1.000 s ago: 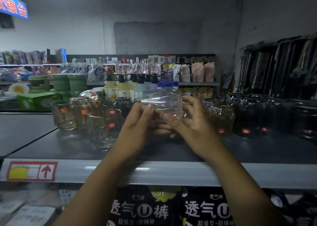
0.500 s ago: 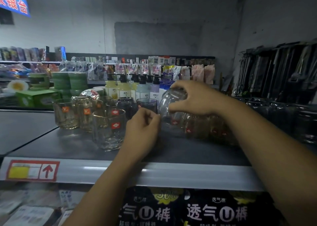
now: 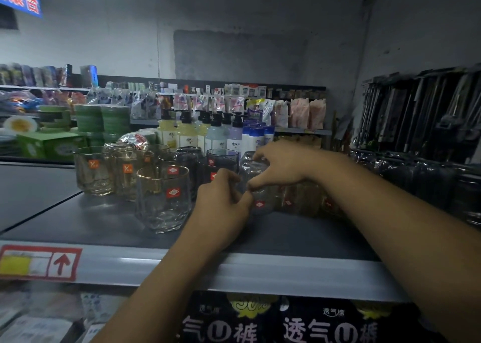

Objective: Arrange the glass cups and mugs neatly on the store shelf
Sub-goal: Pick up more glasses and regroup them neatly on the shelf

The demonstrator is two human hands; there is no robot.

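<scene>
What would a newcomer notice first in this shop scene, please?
Two hands meet at the centre: the right hand grips a clear glass cup, with the left hand curled beside it. Left of them stands a gold-rimmed tumbler before more stickered glasses; pump bottles line up behind.

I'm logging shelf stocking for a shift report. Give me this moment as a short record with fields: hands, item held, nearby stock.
right hand: grips clear glass from above
left hand: fingers curled on the same glass's left side
glass seat: unclear whether it is set down
left stock: gold-rimmed glass in front, amber glasses behind
further back: pump bottles
shelf: grey, price tag on left edge
</scene>
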